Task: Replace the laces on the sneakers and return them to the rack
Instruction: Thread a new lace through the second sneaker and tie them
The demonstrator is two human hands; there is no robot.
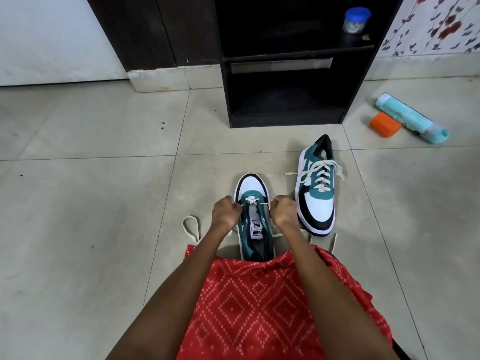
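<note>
Sneaker on tiled floor between both fists, toe pointing away. Left hand and right hand each pinch flat cream lace, taut sideways across lowest eyelets. Second sneaker, laced, just right; dark rack beyond.

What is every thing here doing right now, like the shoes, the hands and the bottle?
near sneaker, laced only at the toe-end eyelets, on the floor
lace, crossed once, ends pulled sideways
left hand, pinching one lace end
right hand, pinching the other lace end
far sneaker, fully laced, ends loose, outside the rack
teal bottle, lying on its side
blue-lidded jar, upright on a rack shelf, lid on
</note>
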